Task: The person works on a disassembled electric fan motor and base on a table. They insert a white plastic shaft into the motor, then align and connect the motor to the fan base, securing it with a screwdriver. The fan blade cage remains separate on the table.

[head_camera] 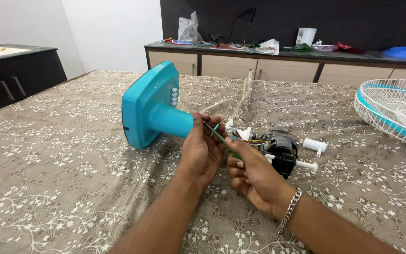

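A teal fan base (pixel 147 106) lies on its side on the patterned bedspread, its round neck pointing right. My left hand (pixel 203 150) grips the end of that neck. My right hand (pixel 254 176), with a metal bracelet at the wrist, holds a green-handled screwdriver (pixel 222 140) whose tip points into the neck opening by my left fingers. Just right of my hands sits the bare fan motor (pixel 280 148) with coloured wires and a white shaft (pixel 306 165).
A white and teal fan grille (pixel 393 110) lies at the right edge. A small white cap (pixel 316 146) rests beside the motor. A cord (pixel 245 91) runs toward the back. A cluttered sideboard (pixel 278 59) stands behind; a dark cabinet (pixel 15 77) stands at left.
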